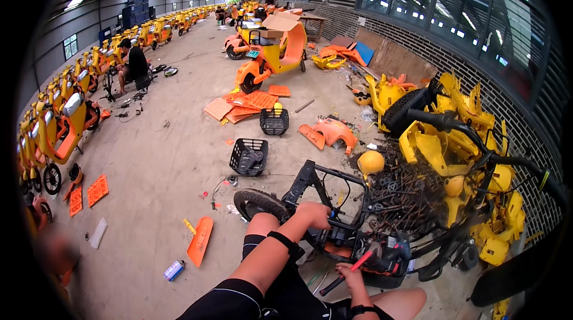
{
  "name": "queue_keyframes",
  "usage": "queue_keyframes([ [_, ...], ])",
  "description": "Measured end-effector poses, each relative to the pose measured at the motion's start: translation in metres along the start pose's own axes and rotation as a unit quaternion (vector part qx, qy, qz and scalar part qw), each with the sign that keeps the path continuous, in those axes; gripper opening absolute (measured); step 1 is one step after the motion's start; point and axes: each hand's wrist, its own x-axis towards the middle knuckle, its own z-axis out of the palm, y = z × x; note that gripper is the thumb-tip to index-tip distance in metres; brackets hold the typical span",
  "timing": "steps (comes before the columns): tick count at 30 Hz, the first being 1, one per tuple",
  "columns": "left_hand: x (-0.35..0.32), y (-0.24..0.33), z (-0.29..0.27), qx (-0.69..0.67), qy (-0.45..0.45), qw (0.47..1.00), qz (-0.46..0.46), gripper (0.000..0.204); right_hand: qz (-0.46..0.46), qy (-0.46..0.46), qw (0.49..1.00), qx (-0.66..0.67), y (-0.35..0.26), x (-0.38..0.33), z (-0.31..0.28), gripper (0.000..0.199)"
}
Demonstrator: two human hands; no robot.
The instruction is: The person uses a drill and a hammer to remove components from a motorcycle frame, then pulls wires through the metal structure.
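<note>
Right hand [349, 273] grips a red-and-black hammer [361, 261]. Left hand [313, 215] is at the scooter frame [302, 181], directly ahead; cannot tell its grasp. Frame looks largely stripped of panels; wheel [261, 203] still fitted, apparently left to do. Yellow panels [427, 153] heaped right.

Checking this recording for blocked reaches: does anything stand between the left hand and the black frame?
Nothing visible does: the left hand overlaps the black frame in this view, though whether they touch cannot be told.
</note>
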Motion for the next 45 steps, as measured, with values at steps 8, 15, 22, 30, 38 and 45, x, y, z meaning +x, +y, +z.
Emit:
queue_keyframes([
  [8,-0.001,-0.002,-0.002,0.0,0.008,1.0,-0.007,0.07,0.111,0.076,0.991,-0.019,0.018,0.022,-0.002,0.016],
  [15,-0.003,0.003,-0.001,0.006,0.023,1.0,-0.002,0.065,0.179,0.022,0.978,-0.107,0.098,0.046,0.016,0.015],
  [22,-0.001,-0.006,0.003,0.014,0.041,0.999,-0.004,0.066,0.241,0.048,0.968,-0.057,0.098,0.066,0.03,0.009],
  [30,0.007,0.019,-0.001,0.025,0.067,0.997,0.038,0.062,0.297,0.127,0.946,0.0,0.154,0.098,0.018,0.009],
  [38,0.0,0.002,0.005,0.02,0.052,0.998,0.004,0.062,0.303,0.014,0.952,-0.047,0.096,0.074,0.043,0.013],
  [45,0.004,0.0,0.008,0.016,0.065,0.998,0.009,0.058,0.304,-0.012,0.952,-0.023,0.104,0.084,0.039,0.015],
])
